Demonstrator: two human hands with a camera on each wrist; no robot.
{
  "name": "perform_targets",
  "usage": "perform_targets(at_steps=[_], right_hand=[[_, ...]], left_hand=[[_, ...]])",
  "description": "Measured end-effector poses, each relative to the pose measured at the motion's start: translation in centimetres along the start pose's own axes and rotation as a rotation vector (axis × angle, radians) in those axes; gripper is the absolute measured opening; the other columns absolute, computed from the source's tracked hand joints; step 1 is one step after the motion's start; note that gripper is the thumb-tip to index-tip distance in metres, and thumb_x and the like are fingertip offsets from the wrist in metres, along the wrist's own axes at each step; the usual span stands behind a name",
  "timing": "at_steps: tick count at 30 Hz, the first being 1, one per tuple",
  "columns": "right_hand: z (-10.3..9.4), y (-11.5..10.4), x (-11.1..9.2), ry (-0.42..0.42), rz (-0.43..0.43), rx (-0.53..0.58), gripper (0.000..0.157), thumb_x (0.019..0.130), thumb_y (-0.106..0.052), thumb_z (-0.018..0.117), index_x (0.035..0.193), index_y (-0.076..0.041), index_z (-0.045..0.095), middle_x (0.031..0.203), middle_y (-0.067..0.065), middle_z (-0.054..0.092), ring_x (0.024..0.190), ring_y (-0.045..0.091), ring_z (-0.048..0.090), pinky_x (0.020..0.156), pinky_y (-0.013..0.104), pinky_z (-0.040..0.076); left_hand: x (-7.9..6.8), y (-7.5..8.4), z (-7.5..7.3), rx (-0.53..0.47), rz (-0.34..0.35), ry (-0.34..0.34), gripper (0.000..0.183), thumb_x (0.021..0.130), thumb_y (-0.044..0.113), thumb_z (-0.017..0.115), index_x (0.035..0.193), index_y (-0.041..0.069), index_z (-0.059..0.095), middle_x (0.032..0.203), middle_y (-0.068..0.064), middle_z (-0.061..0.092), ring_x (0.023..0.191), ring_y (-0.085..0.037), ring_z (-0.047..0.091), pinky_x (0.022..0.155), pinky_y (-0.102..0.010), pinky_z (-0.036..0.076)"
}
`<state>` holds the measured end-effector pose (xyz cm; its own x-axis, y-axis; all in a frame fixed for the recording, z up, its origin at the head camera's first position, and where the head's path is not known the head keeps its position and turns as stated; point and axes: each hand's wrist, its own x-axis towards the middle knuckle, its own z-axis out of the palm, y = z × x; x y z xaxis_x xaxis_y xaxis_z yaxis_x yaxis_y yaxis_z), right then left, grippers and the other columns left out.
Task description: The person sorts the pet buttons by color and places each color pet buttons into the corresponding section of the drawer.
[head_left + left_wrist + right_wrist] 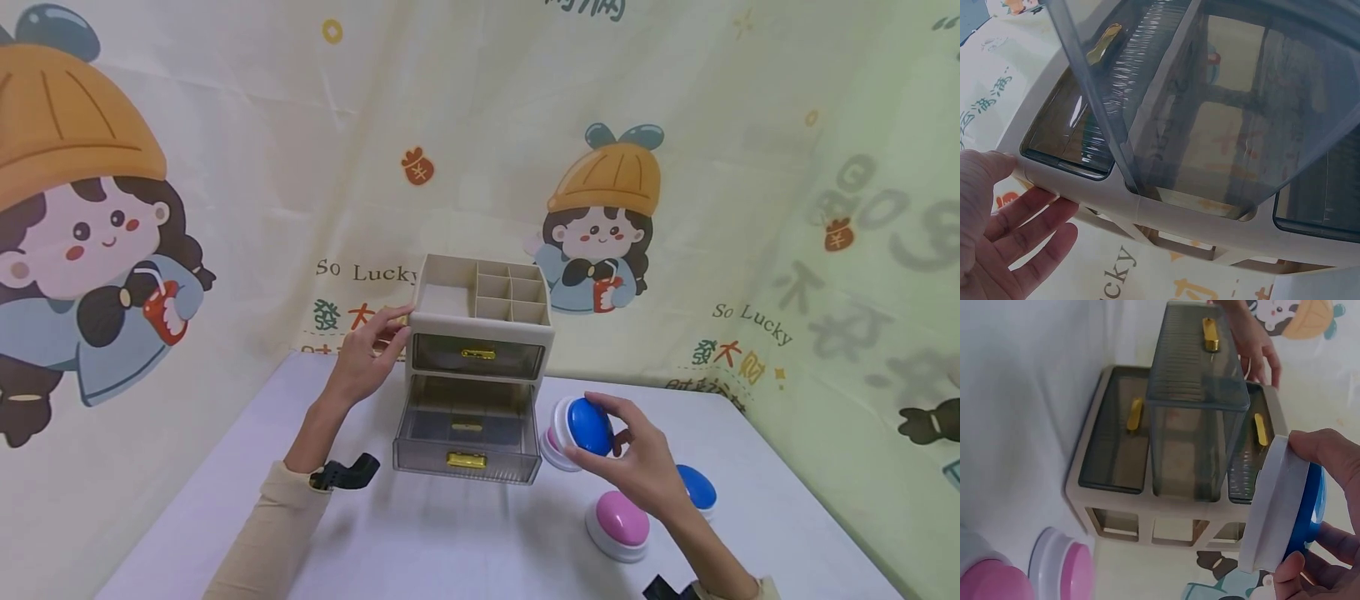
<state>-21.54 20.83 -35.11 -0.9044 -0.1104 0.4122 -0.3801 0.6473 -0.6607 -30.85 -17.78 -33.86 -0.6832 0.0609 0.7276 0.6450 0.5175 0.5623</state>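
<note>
In the head view, my right hand grips a blue push button with a white base, tilted beside the drawer organizer. The right wrist view shows the blue dome and white base between thumb and fingers. My left hand rests against the upper left side of the beige drawer organizer, with thumb and fingertips touching its edge in the left wrist view. A clear grey drawer with a gold handle is pulled out below a closed drawer. The pulled-out drawer shows nothing inside.
A pink push button stands on the white table at the front right. Another blue button is partly behind my right wrist. A second pink button is mostly hidden by the held one. A printed cloth hangs behind.
</note>
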Motion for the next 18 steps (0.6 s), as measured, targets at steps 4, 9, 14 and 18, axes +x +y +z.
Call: perform_targets(at_steps=[4, 9, 14, 18], right_hand=[[0.3, -0.3, 0.3, 0.019, -0.067, -0.021, 0.08, 0.076, -0.036, 0.091, 0.144, -0.018, 0.054, 0.143, 0.013, 0.058, 0.094, 0.024, 0.062, 0.07, 0.025, 0.057], [0.6, -0.9, 0.8, 0.007, -0.101, 0.001, 0.078, 0.076, -0.033, 0.091, 0.143, -0.017, 0.055, 0.142, 0.013, 0.059, 0.094, 0.024, 0.062, 0.07, 0.025, 0.058], [1.3, -1.8, 1.2, -0.011, -0.12, 0.01, 0.078, 0.075, -0.033, 0.092, 0.143, -0.019, 0.055, 0.14, 0.012, 0.059, 0.095, 0.023, 0.062, 0.071, 0.029, 0.06], [1.8, -2.4, 1.5, -0.031, -0.135, 0.001, 0.079, 0.074, -0.033, 0.092, 0.143, -0.02, 0.055, 0.14, 0.01, 0.059, 0.098, 0.024, 0.063, 0.072, 0.031, 0.061]], left_hand=[[0.0, 0.0, 0.0, -0.001, 0.003, -0.001, 0.039, 0.102, 0.017, 0.064, 0.14, 0.016, 0.062, 0.107, -0.013, 0.075, 0.088, -0.023, 0.071, 0.077, -0.032, 0.057], [0.0, 0.2, -0.1, 0.0, -0.003, -0.005, 0.039, 0.102, 0.017, 0.063, 0.141, 0.017, 0.061, 0.11, -0.015, 0.075, 0.09, -0.025, 0.072, 0.079, -0.034, 0.057], [-0.1, 0.2, -0.1, 0.001, -0.005, -0.005, 0.039, 0.102, 0.017, 0.063, 0.142, 0.016, 0.06, 0.111, -0.016, 0.075, 0.091, -0.026, 0.072, 0.08, -0.035, 0.058], [-0.1, 0.2, 0.0, 0.0, -0.007, -0.007, 0.039, 0.102, 0.017, 0.062, 0.142, 0.017, 0.06, 0.111, -0.016, 0.074, 0.092, -0.027, 0.072, 0.081, -0.036, 0.058]])
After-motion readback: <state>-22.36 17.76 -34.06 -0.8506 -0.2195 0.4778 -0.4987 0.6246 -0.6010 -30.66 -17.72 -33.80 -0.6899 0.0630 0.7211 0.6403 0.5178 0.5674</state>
